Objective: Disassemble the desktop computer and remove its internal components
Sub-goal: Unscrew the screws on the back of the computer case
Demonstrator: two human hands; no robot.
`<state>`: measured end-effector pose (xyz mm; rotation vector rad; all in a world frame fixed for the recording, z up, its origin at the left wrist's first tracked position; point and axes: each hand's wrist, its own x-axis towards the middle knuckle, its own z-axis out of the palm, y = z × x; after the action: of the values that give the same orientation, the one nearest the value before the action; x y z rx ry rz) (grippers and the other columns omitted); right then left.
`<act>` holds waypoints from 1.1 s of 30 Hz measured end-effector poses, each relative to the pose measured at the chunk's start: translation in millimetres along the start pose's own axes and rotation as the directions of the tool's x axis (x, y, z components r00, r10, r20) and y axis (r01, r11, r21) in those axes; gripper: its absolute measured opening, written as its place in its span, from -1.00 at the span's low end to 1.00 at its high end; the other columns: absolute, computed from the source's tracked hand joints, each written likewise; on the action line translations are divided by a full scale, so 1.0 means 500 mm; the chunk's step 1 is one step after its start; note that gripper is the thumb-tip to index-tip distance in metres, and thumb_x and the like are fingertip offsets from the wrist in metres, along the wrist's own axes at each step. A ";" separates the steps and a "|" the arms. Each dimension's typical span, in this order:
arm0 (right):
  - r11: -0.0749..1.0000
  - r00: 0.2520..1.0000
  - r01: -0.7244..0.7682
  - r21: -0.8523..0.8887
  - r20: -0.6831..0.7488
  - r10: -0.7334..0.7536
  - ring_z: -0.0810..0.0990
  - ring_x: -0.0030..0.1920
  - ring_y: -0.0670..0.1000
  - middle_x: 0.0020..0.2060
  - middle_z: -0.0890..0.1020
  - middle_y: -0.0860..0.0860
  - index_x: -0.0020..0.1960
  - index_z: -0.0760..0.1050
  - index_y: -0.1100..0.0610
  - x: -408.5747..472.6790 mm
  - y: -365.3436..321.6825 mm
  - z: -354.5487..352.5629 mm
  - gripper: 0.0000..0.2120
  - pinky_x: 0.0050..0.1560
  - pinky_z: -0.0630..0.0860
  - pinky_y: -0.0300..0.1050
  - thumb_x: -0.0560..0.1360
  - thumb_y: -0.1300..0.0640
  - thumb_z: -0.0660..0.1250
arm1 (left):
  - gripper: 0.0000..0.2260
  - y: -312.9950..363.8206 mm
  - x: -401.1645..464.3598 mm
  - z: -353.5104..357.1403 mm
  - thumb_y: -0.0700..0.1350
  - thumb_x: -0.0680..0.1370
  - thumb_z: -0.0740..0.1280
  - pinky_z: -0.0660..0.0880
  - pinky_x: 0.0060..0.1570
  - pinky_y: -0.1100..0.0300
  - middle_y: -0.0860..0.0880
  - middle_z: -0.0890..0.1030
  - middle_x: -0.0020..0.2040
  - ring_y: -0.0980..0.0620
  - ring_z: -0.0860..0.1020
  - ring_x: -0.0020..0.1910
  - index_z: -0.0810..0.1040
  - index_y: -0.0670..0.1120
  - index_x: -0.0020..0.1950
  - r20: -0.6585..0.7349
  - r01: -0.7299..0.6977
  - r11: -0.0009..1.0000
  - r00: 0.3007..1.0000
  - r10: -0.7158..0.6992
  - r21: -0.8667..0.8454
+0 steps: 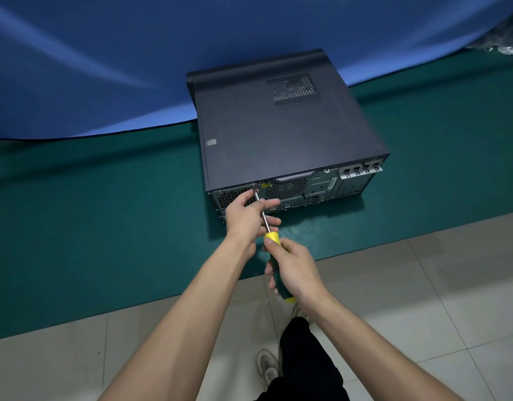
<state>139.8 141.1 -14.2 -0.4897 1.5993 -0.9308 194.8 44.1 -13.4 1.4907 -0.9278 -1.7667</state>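
On green mat (104, 227): computer (278, 131) (closed)

Dim even light, soft shadows, wide-angle bowing at edges

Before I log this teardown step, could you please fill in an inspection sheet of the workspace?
Surface: green mat on pale floor tiles.
Job's things: black desktop computer case lies flat, cover on, rear panel facing the person; yellow-and-green-handled screwdriver, tip on a rear-panel screw.
Clutter: nothing seen.
Hands: left hand steadies the shaft; right hand grips the handle.
Cables: nothing seen.
Surroundings: blue cloth backdrop; crumpled clear plastic at far right.
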 end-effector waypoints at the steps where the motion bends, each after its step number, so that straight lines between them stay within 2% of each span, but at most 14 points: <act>1: 1.000 1.000 0.004 -0.001 -0.002 -0.004 0.43 -0.59 -0.03 -0.47 0.50 0.03 -0.04 0.49 0.21 0.002 0.000 -0.001 -0.72 -0.53 0.35 -0.21 0.59 -0.01 0.19 | -0.72 0.000 0.001 0.001 -0.27 0.60 0.18 0.47 -0.56 0.24 -0.07 0.68 -0.14 0.04 0.54 -0.53 0.36 -0.13 0.31 -0.001 0.000 1.000 1.000 0.000 -0.001; 6: 1.000 1.000 0.009 0.030 0.009 -0.009 0.42 -0.60 -0.02 -0.50 0.49 0.02 -0.09 0.50 0.17 0.007 0.002 -0.007 -0.74 -0.54 0.34 -0.23 0.59 -0.01 0.20 | -0.76 0.004 0.004 0.001 -0.27 0.60 0.18 0.47 -0.56 0.23 -0.08 0.68 -0.15 0.03 0.56 -0.51 0.37 -0.11 0.26 0.006 0.001 1.000 1.000 -0.001 0.005; 9: 0.992 0.999 -0.019 0.125 0.048 0.013 0.39 -0.61 -0.01 -0.53 0.47 0.02 -0.11 0.52 0.14 0.008 0.002 -0.008 -0.75 -0.55 0.32 -0.26 0.58 -0.01 0.21 | -0.79 0.006 0.004 0.001 -0.27 0.60 0.19 0.46 -0.57 0.24 -0.08 0.68 -0.16 0.02 0.56 -0.51 0.38 -0.09 0.22 0.006 0.005 1.000 1.000 -0.005 -0.002; 14: 0.855 0.938 -0.271 0.443 0.320 0.131 0.33 -0.62 -0.06 -0.52 0.41 0.00 -0.12 0.55 0.11 0.012 -0.006 -0.021 -0.71 -0.60 0.26 -0.30 0.54 -0.10 0.24 | -0.88 0.010 0.005 0.008 -0.15 0.62 0.19 0.47 -0.53 0.24 0.04 0.69 -0.21 0.07 0.58 -0.52 0.40 0.00 0.14 -0.040 0.027 0.998 0.999 -0.024 0.063; 19: 0.774 0.913 -0.347 0.529 0.379 0.150 0.32 -0.62 -0.07 -0.51 0.40 -0.01 -0.14 0.55 0.11 0.012 0.000 -0.008 -0.68 -0.62 0.24 -0.29 0.52 -0.13 0.25 | -0.84 0.017 0.008 0.004 -0.12 0.63 0.18 0.46 -0.57 0.26 0.04 0.68 -0.22 0.08 0.57 -0.54 0.41 -0.05 0.20 -0.063 0.023 0.994 0.998 -0.016 0.112; 22: 0.830 0.938 -0.319 0.457 0.275 0.209 0.32 -0.64 -0.06 -0.54 0.41 -0.02 -0.25 0.56 0.13 0.010 -0.017 0.004 -0.60 -0.61 0.25 -0.31 0.53 -0.17 0.25 | -0.92 0.021 0.009 0.000 -0.15 0.63 0.18 0.45 -0.59 0.28 -0.01 0.66 -0.25 0.07 0.56 -0.55 0.43 -0.12 0.06 -0.027 0.005 0.993 1.000 -0.002 0.120; 24: 0.924 0.969 -0.243 0.295 0.122 0.216 0.35 -0.65 -0.03 -0.56 0.43 -0.02 -0.26 0.50 0.14 0.009 -0.035 0.011 -0.60 -0.59 0.28 -0.31 0.55 -0.15 0.21 | -0.89 0.023 0.012 0.000 -0.18 0.63 0.16 0.41 -0.62 0.32 -0.03 0.65 -0.28 0.06 0.56 -0.57 0.43 -0.14 -0.05 -0.023 -0.023 0.991 0.999 0.026 0.135; 25: 0.981 0.986 -0.167 0.100 0.013 0.166 0.43 -0.61 0.01 -0.52 0.48 0.00 -0.24 0.47 0.13 0.006 -0.041 0.015 -0.62 -0.54 0.33 -0.27 0.56 -0.14 0.19 | -0.87 0.021 0.013 0.002 -0.18 0.63 0.15 0.39 -0.62 0.34 -0.03 0.65 -0.31 0.06 0.56 -0.57 0.44 -0.13 -0.07 -0.021 -0.024 0.988 0.999 0.028 0.152; 26: 0.982 0.993 -0.090 -0.168 -0.091 0.075 0.53 -0.48 0.07 -0.41 0.54 0.04 -0.19 0.46 0.13 0.004 -0.041 0.019 -0.63 -0.45 0.39 -0.20 0.57 -0.14 0.15 | -0.86 0.019 0.012 0.004 -0.17 0.64 0.14 0.36 -0.62 0.36 -0.03 0.64 -0.33 0.06 0.55 -0.58 0.44 -0.13 -0.07 -0.019 -0.019 0.985 1.000 0.022 0.170; 27: 0.908 0.987 -0.035 -0.418 -0.155 -0.033 0.60 -0.28 0.12 -0.27 0.59 0.06 -0.11 0.44 0.12 0.002 -0.037 0.022 -0.66 -0.32 0.40 -0.13 0.58 -0.14 0.11 | -0.85 0.016 0.011 0.005 -0.15 0.63 0.14 0.35 -0.61 0.36 -0.03 0.64 -0.37 0.06 0.54 -0.59 0.45 -0.14 -0.07 -0.018 -0.010 0.983 1.000 0.013 0.186; 28: 0.824 0.979 -0.003 -0.567 -0.171 -0.115 0.59 -0.12 0.15 -0.16 0.59 0.07 -0.04 0.42 0.11 -0.001 -0.030 0.025 -0.67 -0.23 0.37 -0.09 0.59 -0.14 0.08 | -0.85 0.012 0.011 0.006 -0.14 0.63 0.17 0.35 -0.60 0.35 -0.02 0.63 -0.42 0.05 0.53 -0.60 0.46 -0.15 -0.09 -0.023 -0.004 0.978 1.000 0.009 0.209; 30: 0.778 0.976 0.051 -0.626 -0.133 -0.171 0.57 -0.04 0.16 -0.13 0.58 0.05 0.00 0.37 0.13 0.000 -0.026 0.031 -0.68 -0.17 0.37 -0.05 0.60 -0.10 0.04 | -0.83 0.010 0.012 0.011 -0.14 0.60 0.24 0.36 -0.60 0.34 -0.01 0.59 -0.51 0.07 0.46 -0.65 0.48 -0.18 -0.15 -0.061 -0.013 0.964 0.998 0.030 0.267; 31: 0.818 0.983 0.069 -0.571 -0.099 -0.152 0.60 -0.11 0.15 -0.13 0.60 0.07 0.00 0.39 0.16 0.001 -0.029 0.032 -0.67 -0.17 0.43 -0.03 0.60 -0.09 0.03 | -0.82 0.010 0.013 0.012 -0.16 0.60 0.24 0.36 -0.60 0.34 -0.01 0.57 -0.54 0.08 0.43 -0.67 0.48 -0.20 -0.17 -0.081 -0.007 0.961 0.996 0.030 0.275; 33: 0.963 1.000 0.012 -0.269 -0.007 -0.014 0.63 -0.36 0.08 -0.23 0.64 0.07 0.05 0.42 0.18 0.003 -0.034 0.030 -0.67 -0.25 0.50 -0.09 0.61 -0.05 0.03 | -0.78 0.017 0.014 0.015 -0.19 0.62 0.18 0.35 -0.64 0.34 -0.06 0.54 -0.58 0.08 0.40 -0.70 0.44 -0.24 -0.19 -0.086 0.044 0.982 0.996 -0.029 0.185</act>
<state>150.6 125.4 -1.9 -0.6857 1.7420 -0.7279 186.3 34.7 -9.1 1.6957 -1.0537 -1.6669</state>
